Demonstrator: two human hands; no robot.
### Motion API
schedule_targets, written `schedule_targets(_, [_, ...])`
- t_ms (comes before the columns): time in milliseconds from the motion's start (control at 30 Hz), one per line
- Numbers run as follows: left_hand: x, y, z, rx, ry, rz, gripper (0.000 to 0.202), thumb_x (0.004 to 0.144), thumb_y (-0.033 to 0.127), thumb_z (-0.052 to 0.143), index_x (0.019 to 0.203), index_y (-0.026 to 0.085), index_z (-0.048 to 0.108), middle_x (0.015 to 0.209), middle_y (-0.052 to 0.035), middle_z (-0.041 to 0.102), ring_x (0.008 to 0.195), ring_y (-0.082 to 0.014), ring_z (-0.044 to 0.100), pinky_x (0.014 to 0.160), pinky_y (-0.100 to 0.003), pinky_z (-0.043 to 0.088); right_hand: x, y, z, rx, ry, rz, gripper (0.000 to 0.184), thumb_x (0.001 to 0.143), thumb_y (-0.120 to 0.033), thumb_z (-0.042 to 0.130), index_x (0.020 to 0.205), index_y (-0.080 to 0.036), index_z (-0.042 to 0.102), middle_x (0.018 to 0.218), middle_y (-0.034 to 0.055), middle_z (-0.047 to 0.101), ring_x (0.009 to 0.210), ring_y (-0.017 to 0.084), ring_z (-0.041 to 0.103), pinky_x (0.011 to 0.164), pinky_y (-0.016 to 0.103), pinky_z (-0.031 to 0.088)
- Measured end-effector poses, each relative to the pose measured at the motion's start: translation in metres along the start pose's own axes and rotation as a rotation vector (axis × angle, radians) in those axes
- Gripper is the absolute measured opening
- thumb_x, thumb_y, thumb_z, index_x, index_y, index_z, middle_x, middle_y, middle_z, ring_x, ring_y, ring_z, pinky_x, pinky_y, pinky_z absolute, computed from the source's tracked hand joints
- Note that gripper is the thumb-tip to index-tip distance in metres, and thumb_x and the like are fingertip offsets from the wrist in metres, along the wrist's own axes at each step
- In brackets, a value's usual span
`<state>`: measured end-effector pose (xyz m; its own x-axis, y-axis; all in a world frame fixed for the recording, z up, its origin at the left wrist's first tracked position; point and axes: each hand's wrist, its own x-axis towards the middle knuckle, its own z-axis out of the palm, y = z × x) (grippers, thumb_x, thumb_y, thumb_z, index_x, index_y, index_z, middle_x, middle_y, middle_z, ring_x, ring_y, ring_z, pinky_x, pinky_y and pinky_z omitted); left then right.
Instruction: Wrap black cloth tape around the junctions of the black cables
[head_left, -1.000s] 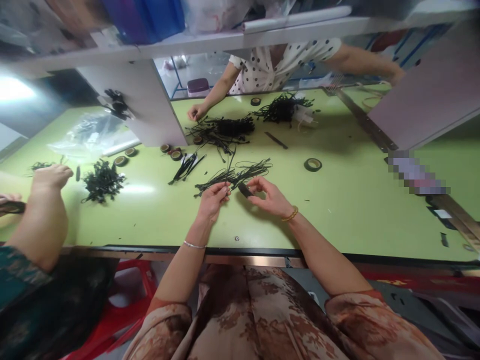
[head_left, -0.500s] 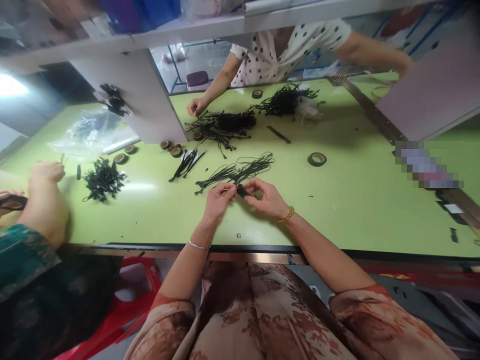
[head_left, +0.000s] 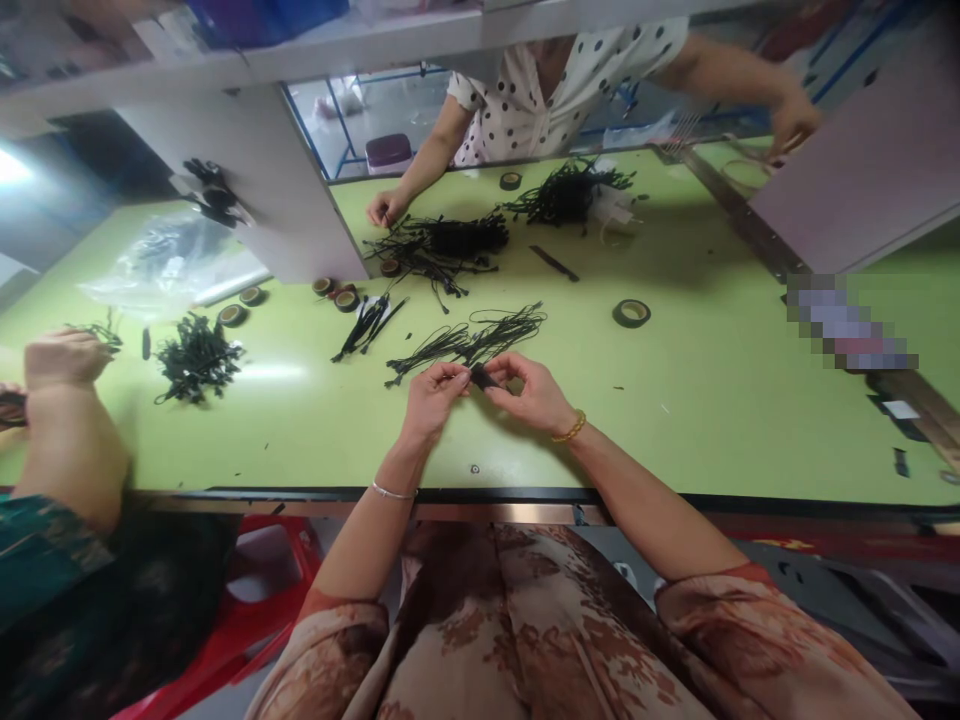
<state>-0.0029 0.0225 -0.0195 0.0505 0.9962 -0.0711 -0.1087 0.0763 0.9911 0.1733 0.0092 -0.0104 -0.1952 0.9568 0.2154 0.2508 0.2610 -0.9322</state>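
My left hand pinches one end of a small black piece just above the table's front part. On its other end, the fingers of my right hand are closed, and they partly cover it. Whether it is tape or a cable end, I cannot make out. Right beyond my fingertips lies a loose bunch of thin black cables. A short bundle of black strips rests further left, and a roll of black tape lies to the right.
Across the green table, a co-worker's hand touches a heap of black cables. At left, another person's hand is near a black cable pile. A white upright panel and an overhead shelf stand ahead.
My hands keep their hold on the black piece with barely any movement. The co-worker's hand at left has shifted left and now has thin cords at its fingers. The view has shifted slightly.
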Motion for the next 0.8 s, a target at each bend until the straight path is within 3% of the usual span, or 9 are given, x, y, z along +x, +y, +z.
schedule_targets(267, [-0.0006,0.0006,-0.0003,0.023,-0.016,0.029,0.031,0.058,0.034,0.085,0.079,0.015,0.07,0.07,-0.0002,0.068,0.065,-0.0111,0.061,0.067,-0.026,0.051,0.0007,0.0,0.0001,0.044,0.038,-0.003,0.025,0.075,-0.03,0.069,0.095,-0.016,0.064,0.08,0.004,0.069,0.072,0.015,0.061,0.07,0.03,0.052])
schedule_targets(433, [-0.0032,0.0013,0.001,0.117,-0.018,0.101,0.027,0.063,0.029,0.082,0.079,0.016,0.065,0.077,-0.0008,0.068,0.07,-0.0118,0.062,0.069,-0.026,0.051,0.0009,0.0019,0.0013,0.039,0.024,0.028,0.025,0.074,-0.028,0.068,0.096,-0.016,0.065,0.082,0.0043,0.07,0.072,0.015,0.062,0.069,0.03,0.051])
schedule_targets(633, [-0.0042,-0.0001,0.003,0.009,-0.022,0.119,0.035,0.067,0.024,0.079,0.091,0.019,0.055,0.081,0.0014,0.064,0.073,-0.0093,0.061,0.073,-0.024,0.05,0.0006,0.0016,0.0031,0.023,0.034,0.02,0.023,0.074,-0.028,0.067,0.094,-0.016,0.064,0.081,0.0037,0.069,0.071,0.015,0.061,0.068,0.03,0.05])
schedule_targets(800, [-0.0026,-0.0001,0.0023,-0.094,-0.029,0.073,0.038,0.065,0.023,0.081,0.091,0.02,0.053,0.079,0.0028,0.063,0.072,-0.0085,0.059,0.073,-0.023,0.048,0.0001,-0.0002,0.0055,0.042,0.016,0.019,0.024,0.075,-0.026,0.067,0.096,-0.017,0.062,0.084,0.0041,0.068,0.075,0.016,0.062,0.073,0.032,0.051])
